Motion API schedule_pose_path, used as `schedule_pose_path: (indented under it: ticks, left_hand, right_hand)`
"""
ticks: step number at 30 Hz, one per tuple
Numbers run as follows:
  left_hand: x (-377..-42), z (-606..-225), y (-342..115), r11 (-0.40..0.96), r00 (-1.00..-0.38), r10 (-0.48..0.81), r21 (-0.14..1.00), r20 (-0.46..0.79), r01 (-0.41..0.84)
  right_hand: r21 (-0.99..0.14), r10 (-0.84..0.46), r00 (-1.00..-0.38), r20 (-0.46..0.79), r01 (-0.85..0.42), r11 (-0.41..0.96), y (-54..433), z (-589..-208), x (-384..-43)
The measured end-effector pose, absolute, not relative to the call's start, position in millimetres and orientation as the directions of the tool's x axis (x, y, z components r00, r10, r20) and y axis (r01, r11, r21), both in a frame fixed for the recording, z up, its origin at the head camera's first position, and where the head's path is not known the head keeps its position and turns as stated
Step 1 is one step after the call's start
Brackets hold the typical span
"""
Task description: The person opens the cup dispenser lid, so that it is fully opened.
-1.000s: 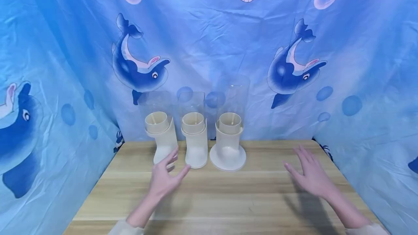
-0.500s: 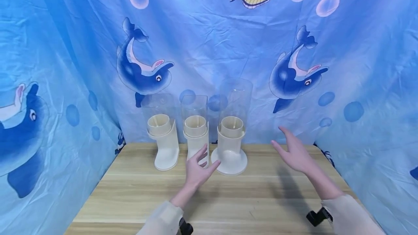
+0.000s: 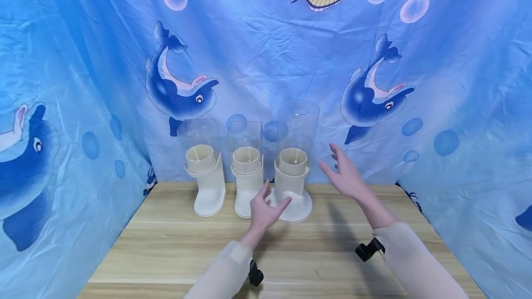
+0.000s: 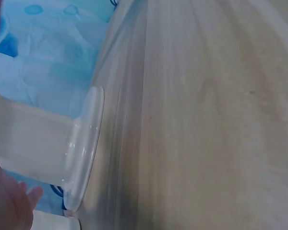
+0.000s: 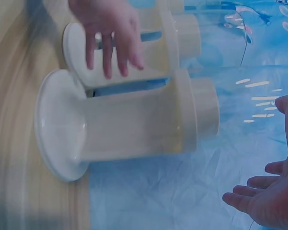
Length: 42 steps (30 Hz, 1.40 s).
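A blue cloth [image 3: 257, 54] with three printed dolphins, one of them on the left side, rises behind the wooden tabletop [image 3: 199, 262]. Along the tabletop's back edge stand three white dispensers, each upright with one clear container on top and one white ring-shaped cup showing through it. The left dispenser [image 3: 209, 193] is nearest the back left corner; the middle dispenser [image 3: 247, 193] comes next, its base rounded in front. Then the left hand [image 3: 264, 210], fingers extended and thumb spread away, is before the gap beside the right dispenser [image 3: 289, 182], whose base is round; whether it touches either is hard to tell. Farthest right, the right hand [image 3: 345, 176] is spread just beside the right dispenser's clear container [image 3: 297, 123]. Two sleeves [image 3: 224, 271] show, each with one black device [image 3: 255, 273].
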State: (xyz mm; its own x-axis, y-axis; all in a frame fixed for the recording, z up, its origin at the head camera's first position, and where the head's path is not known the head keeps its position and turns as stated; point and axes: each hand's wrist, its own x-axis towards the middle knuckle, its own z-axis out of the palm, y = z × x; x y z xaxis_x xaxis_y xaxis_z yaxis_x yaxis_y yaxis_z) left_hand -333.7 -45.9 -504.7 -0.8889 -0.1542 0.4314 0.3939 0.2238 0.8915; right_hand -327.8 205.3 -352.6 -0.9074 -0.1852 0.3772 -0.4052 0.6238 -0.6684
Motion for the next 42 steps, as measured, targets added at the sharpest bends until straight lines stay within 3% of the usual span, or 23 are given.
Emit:
schedule_pose_path:
  ticks: [9, 17, 24, 42]
  left_hand:
    - [-362, -504, -37, 0.392, -0.862, -0.171, 0.836, 0.477, 0.385]
    - [-380, -490, -40, 0.338, -0.891, -0.108, 0.859, 0.442, 0.385]
    - [-390, -481, -37, 0.317, -0.876, -0.063, 0.842, 0.479, 0.437]
    - [-393, -464, -22, 0.301, -0.865, -0.090, 0.842, 0.493, 0.449]
  right_hand:
    - [-0.693, -0.192, -0.901, 0.389, -0.424, 0.583, 182, -337, -338]
    - [-0.715, -0.172, -0.909, 0.381, -0.407, 0.568, 163, -327, -347]
    - [-0.745, -0.152, -0.916, 0.371, -0.391, 0.541, 152, -325, -355]
    - [-0.768, -0.042, -0.901, 0.431, -0.391, 0.506, 135, -324, -371]
